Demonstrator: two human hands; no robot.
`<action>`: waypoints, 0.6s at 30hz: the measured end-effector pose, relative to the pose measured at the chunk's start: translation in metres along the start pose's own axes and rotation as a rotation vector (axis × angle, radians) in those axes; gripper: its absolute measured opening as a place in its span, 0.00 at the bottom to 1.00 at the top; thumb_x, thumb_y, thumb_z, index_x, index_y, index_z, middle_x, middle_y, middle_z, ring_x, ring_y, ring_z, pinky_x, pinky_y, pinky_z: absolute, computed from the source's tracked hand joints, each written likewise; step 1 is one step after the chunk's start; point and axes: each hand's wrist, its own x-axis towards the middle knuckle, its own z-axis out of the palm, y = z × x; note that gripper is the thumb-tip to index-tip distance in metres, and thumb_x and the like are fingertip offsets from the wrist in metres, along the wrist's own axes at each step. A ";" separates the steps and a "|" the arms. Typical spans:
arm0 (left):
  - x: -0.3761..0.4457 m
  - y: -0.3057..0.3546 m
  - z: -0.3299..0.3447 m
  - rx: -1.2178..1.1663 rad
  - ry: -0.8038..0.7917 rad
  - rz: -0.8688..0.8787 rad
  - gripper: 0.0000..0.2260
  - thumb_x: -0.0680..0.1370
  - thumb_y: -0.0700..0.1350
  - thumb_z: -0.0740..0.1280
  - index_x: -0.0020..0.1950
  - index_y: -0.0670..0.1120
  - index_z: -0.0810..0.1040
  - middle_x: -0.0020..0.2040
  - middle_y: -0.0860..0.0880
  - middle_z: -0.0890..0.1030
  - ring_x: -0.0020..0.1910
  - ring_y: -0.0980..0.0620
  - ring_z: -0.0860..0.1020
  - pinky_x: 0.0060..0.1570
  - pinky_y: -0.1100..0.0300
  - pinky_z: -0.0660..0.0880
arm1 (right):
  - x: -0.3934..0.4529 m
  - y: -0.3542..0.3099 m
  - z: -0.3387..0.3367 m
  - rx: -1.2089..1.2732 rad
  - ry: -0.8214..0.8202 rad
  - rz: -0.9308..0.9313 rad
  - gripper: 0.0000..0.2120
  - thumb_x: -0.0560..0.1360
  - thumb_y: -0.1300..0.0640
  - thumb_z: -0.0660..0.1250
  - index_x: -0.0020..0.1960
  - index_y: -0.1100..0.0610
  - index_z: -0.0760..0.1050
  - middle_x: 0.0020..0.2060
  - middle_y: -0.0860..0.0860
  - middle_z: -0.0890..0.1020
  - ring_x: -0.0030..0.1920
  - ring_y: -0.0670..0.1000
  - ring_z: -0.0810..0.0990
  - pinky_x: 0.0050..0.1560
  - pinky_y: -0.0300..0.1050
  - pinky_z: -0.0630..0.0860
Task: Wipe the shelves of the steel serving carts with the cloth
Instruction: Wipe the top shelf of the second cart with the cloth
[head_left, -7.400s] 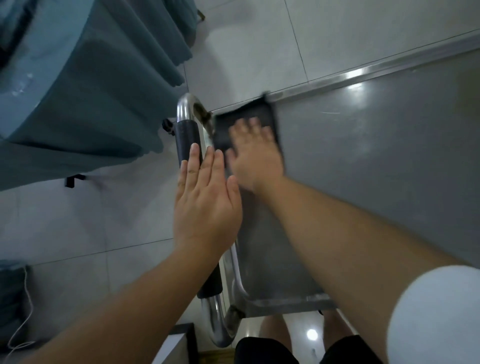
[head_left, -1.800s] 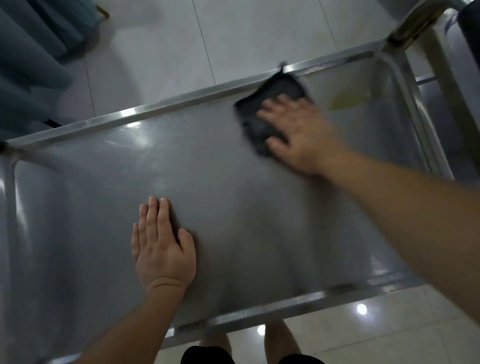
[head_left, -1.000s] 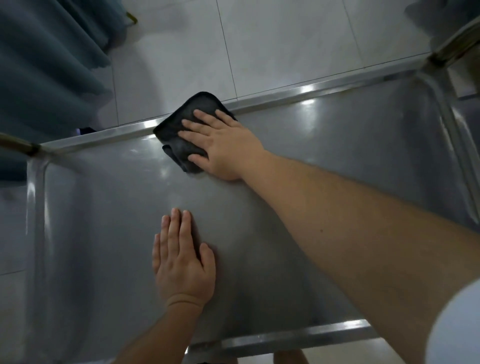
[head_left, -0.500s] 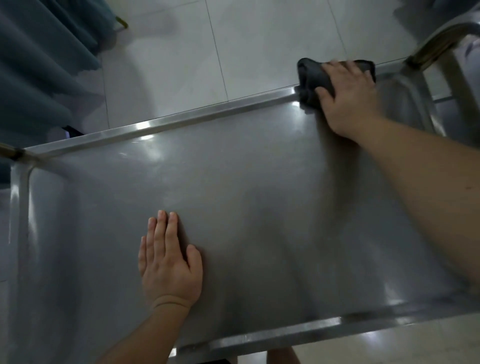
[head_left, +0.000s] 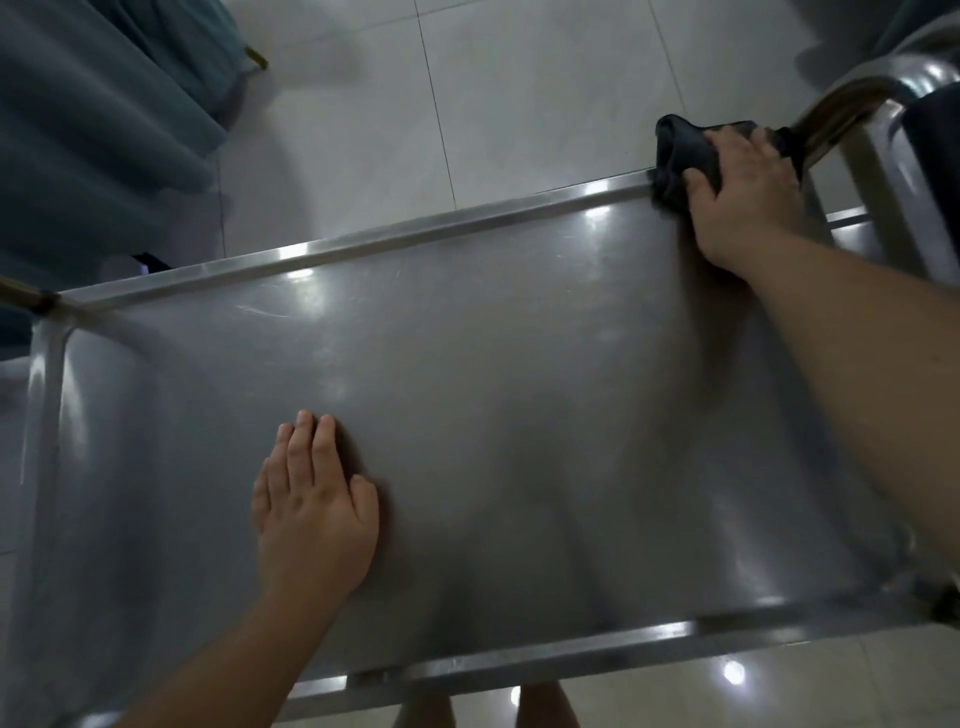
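The steel cart's top shelf (head_left: 519, 374) fills the head view, with a raised rim (head_left: 415, 234) along its far side. My right hand (head_left: 743, 202) is at the far right corner, its fingers curled over a bunched dark cloth (head_left: 680, 150) that lies on the rim. Part of the cloth hangs past the rim over the floor. My left hand (head_left: 311, 514) rests flat on the shelf near the front left, fingers straight and together.
The cart's curved handle tube (head_left: 841, 109) rises right beside the cloth. Another steel frame (head_left: 883, 176) stands at the far right. Teal fabric (head_left: 93, 130) hangs at the upper left over the pale tiled floor (head_left: 493, 104).
My right hand swept the cloth from the far left of the rim to the far right corner and has edged closer to the handle. My left hand stays flat on the shelf.
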 end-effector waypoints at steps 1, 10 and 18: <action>0.001 0.002 0.001 -0.027 0.000 -0.017 0.32 0.79 0.53 0.54 0.82 0.41 0.63 0.82 0.40 0.63 0.83 0.39 0.57 0.80 0.38 0.56 | 0.003 0.002 -0.001 -0.010 -0.030 -0.012 0.27 0.85 0.43 0.54 0.81 0.50 0.60 0.81 0.53 0.60 0.81 0.58 0.56 0.81 0.57 0.50; -0.002 0.000 0.016 -0.143 0.070 -0.067 0.32 0.77 0.55 0.58 0.81 0.48 0.62 0.83 0.44 0.62 0.83 0.43 0.56 0.81 0.42 0.51 | -0.040 0.052 -0.002 -0.028 -0.178 -0.129 0.34 0.82 0.37 0.49 0.84 0.51 0.52 0.84 0.50 0.53 0.83 0.54 0.50 0.82 0.54 0.49; -0.002 -0.001 0.020 -0.185 0.096 -0.080 0.32 0.76 0.56 0.58 0.81 0.49 0.62 0.82 0.46 0.61 0.83 0.45 0.56 0.80 0.40 0.53 | -0.196 0.087 0.009 0.055 -0.044 0.015 0.31 0.83 0.42 0.52 0.83 0.54 0.58 0.82 0.53 0.59 0.82 0.57 0.54 0.81 0.58 0.54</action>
